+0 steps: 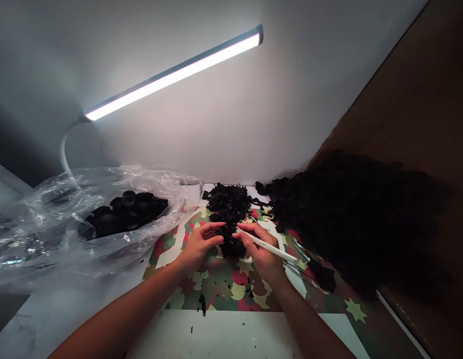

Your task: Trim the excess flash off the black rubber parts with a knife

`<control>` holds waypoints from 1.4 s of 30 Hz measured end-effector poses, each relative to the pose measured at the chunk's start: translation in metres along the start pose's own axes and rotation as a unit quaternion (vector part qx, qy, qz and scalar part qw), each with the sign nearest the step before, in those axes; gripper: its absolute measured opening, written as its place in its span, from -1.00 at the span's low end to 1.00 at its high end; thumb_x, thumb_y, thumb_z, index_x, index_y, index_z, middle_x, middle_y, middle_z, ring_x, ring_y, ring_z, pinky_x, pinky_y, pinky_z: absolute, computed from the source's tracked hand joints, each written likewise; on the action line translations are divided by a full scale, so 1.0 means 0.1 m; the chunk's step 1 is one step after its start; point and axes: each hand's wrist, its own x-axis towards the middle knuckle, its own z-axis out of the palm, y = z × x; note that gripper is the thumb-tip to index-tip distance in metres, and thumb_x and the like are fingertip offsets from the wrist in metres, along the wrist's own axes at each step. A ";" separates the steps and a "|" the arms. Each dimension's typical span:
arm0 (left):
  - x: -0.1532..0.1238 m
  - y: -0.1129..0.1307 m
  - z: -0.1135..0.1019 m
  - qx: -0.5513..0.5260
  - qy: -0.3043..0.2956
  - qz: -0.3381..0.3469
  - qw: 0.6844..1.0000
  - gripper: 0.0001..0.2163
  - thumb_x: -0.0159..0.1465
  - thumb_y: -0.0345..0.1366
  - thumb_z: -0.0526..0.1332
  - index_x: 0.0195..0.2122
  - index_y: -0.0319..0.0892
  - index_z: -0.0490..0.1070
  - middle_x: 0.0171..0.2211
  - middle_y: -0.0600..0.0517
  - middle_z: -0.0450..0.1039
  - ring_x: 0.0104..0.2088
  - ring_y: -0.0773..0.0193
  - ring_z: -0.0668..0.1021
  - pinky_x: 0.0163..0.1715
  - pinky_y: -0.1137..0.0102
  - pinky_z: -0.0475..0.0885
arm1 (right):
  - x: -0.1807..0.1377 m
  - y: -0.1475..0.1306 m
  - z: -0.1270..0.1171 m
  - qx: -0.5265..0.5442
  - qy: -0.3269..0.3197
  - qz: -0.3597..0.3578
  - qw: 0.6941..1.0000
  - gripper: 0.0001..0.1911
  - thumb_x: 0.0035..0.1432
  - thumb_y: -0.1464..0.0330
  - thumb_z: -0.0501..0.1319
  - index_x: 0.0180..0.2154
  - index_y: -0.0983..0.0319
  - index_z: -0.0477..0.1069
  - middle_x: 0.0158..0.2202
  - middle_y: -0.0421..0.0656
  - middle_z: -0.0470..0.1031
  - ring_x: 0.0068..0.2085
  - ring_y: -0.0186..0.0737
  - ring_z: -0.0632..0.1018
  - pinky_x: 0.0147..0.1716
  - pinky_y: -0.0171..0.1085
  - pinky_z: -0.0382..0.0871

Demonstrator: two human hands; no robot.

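Observation:
My right hand (263, 252) is closed around a slim white pen-shaped tool (270, 248), whose tip end points left toward my fingertips. My left hand (201, 244) curves its fingers and thumb against the edge of a black piece (233, 245) between the two hands. That piece's outline merges with the dark scraps behind it, so its exact shape is hard to make out. Just beyond my fingers lies a heap of shredded black scraps (229, 199). Under both hands is a camouflage-patterned sheet (216, 289) with stars.
At left, a clear plastic bag (40, 209) holds several round black cup-like parts (128, 212). A large black pile (339, 214) fills the right side against a brown panel (433, 99). Thin metal tools (302, 249) lie right of my hand. A lit tube lamp (175, 75) hangs overhead.

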 end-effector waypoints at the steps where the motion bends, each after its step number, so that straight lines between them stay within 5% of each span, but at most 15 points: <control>1: 0.00 0.01 0.00 0.008 0.006 0.008 1.000 -0.57 0.07 -0.23 0.51 -0.02 -0.14 0.59 -0.10 -0.10 0.62 -0.10 0.12 0.60 -0.07 0.28 0.45 | -0.01 -0.01 0.03 0.006 -0.013 -0.002 1.000 -0.81 0.30 0.19 0.24 -0.18 0.15 0.54 -0.24 -0.12 0.63 -0.23 -0.12 0.61 -0.20 -0.21 0.43; 6: 0.01 0.01 -0.02 0.012 0.006 0.015 1.000 -0.57 0.06 -0.23 0.51 -0.01 -0.10 0.58 -0.03 -0.09 0.59 0.00 0.07 0.55 -0.01 0.28 0.41 | -0.03 -0.05 0.09 -0.026 -0.053 -0.033 0.998 -0.86 0.25 0.32 0.25 -0.39 0.16 0.44 -0.09 -0.10 0.63 -0.08 -0.08 0.61 -0.10 -0.17 0.42; 17: 0.02 -0.01 -0.01 0.033 0.041 0.037 0.998 -0.64 0.01 -0.28 0.53 -0.17 -0.18 0.54 -0.13 -0.05 0.57 -0.13 0.18 0.57 -0.08 0.33 0.44 | -0.06 0.00 0.09 -0.168 -0.117 -0.091 0.975 -0.88 0.35 0.40 0.13 -0.30 0.13 0.33 -0.09 -0.17 0.61 -0.07 -0.11 0.56 -0.07 -0.14 0.35; 23: -0.06 0.03 0.07 0.053 0.015 0.072 0.996 -0.73 0.04 -0.31 0.51 -0.25 -0.18 0.54 -0.22 0.00 0.54 -0.22 0.22 0.58 -0.18 0.35 0.48 | -0.06 0.03 0.18 -0.355 -0.011 -0.232 0.905 -0.76 0.39 0.52 0.02 -0.05 0.20 0.38 -0.11 -0.07 0.60 -0.07 -0.09 0.56 0.08 0.00 0.18; 29: -0.08 0.12 0.02 0.019 0.002 0.084 0.996 -0.58 0.01 -0.37 0.53 -0.08 -0.11 0.55 -0.12 -0.05 0.58 -0.06 0.12 0.58 -0.06 0.33 0.47 | 0.16 0.23 -0.04 -0.456 0.116 -0.146 0.870 -0.82 0.34 0.53 0.06 -0.13 0.26 0.40 -0.26 -0.01 0.61 -0.13 -0.04 0.56 0.02 -0.01 0.17; 34: -0.04 0.09 -0.04 -0.050 -0.040 0.057 0.996 -0.65 0.16 -0.22 0.46 -0.02 -0.09 0.57 -0.14 -0.06 0.61 -0.18 0.20 0.60 -0.19 0.39 0.49 | 0.31 0.43 -0.43 -0.390 0.122 0.035 0.912 -0.83 0.26 0.45 0.07 -0.39 0.18 0.33 -0.41 -0.05 0.58 -0.23 -0.02 0.56 -0.12 -0.10 0.24; 38: -0.04 0.09 0.01 -0.096 -0.062 0.014 0.993 -0.64 0.19 -0.15 0.44 -0.01 -0.09 0.57 -0.13 -0.08 0.61 -0.16 0.19 0.60 -0.19 0.39 0.50 | 0.32 0.44 -0.48 -0.316 0.041 0.037 0.947 -0.76 0.23 0.32 0.12 -0.51 0.14 0.27 -0.36 -0.16 0.64 -0.33 -0.15 0.59 -0.34 -0.27 0.32; 42: -0.04 0.12 0.07 -0.108 -0.028 -0.013 0.994 -0.63 0.14 -0.19 0.47 -0.02 -0.09 0.57 -0.02 -0.08 0.57 -0.08 0.16 0.60 -0.09 0.35 0.50 | 0.21 0.28 -0.27 -0.142 -0.008 0.000 0.990 -0.80 0.24 0.29 0.17 -0.45 0.16 0.34 -0.03 -0.11 0.61 -0.05 -0.07 0.59 -0.09 -0.19 0.36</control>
